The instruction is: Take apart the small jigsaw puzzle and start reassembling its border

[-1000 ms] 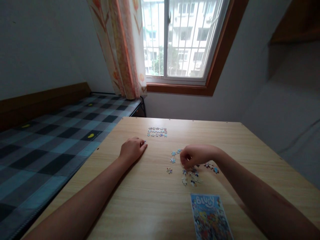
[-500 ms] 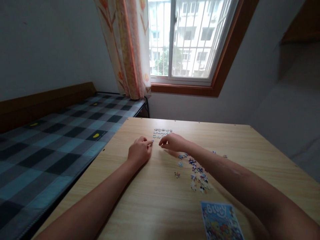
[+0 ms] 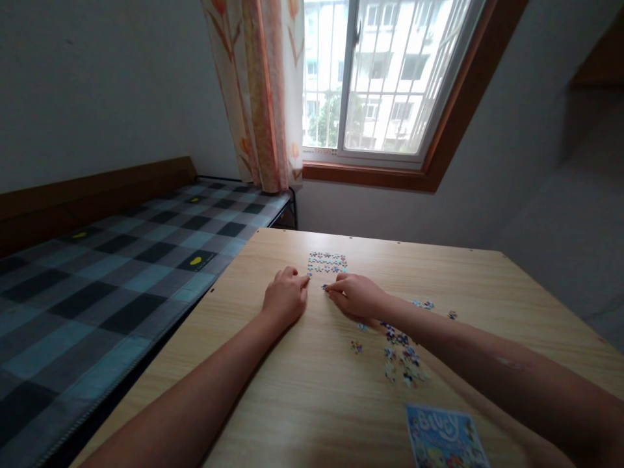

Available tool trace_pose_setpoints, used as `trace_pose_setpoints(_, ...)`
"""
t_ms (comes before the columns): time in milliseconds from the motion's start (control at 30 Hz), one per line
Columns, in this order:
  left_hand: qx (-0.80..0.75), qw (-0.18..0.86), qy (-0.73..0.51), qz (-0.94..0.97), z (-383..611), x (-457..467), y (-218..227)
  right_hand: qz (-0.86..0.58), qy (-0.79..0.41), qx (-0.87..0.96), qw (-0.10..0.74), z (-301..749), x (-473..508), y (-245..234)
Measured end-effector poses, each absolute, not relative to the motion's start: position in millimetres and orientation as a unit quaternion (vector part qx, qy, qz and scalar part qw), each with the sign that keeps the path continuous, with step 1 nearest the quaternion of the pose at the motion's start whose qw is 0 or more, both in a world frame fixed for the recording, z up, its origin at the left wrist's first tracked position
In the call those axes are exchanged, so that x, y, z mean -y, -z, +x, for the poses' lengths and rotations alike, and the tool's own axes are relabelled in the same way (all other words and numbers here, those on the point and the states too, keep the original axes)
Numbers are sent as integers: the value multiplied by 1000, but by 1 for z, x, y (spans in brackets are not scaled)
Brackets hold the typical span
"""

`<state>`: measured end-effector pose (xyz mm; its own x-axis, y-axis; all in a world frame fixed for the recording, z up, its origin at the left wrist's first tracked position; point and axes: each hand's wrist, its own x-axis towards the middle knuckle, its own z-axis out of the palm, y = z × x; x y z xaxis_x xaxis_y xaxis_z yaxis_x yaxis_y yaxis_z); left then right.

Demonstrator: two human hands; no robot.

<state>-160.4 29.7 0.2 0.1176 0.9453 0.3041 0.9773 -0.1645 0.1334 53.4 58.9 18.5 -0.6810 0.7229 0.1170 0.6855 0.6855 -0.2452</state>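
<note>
My left hand (image 3: 285, 298) rests on the wooden table with most fingers curled. Its index fingertip and thumb area close on a small bluish puzzle piece (image 3: 309, 276) below the left end of the laid-out rows. A short gap to the right, my right hand (image 3: 358, 296) pinches a dark puzzle piece (image 3: 325, 287) between its fingertips, low over the tabletop. Just beyond both hands are several rows of puzzle pieces (image 3: 327, 262), set out in a neat block. Under and beside my right forearm lies a loose heap of puzzle pieces (image 3: 402, 351), partly hidden.
A blue printed "Bluey" picture card or packet (image 3: 446, 435) lies at the table's near edge. Stray pieces (image 3: 356, 347) sit left of the heap, others (image 3: 452, 314) beyond my right forearm. A bed with a checked cover (image 3: 121, 273) adjoins the table (image 3: 234, 403) on the left.
My right hand has lowered and turned, and the dark piece now shows at its fingertips. The right part of the rows has come into sight. My left hand stays by its piece; the view shifted slightly.
</note>
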Motion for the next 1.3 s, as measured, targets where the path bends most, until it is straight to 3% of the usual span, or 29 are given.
trace_pose_setpoints(733,648,48,154,-745,-155,-27,-4,-410,-76,901,117,38,-88,-16)
trace_pose_setpoints(1000,629,62,190,-751,-159,-29,-4,-425,-68,877,215,79,-85,-45)
trace_pose_setpoints(1167,487,21,228,-843,-151,-24,-8,-444,-114,867,195,145,-41,-61)
trace_pose_setpoints(1300,337,-31,192,-921,-132,-2,-16,-428,-142,870,198,191,16,-46)
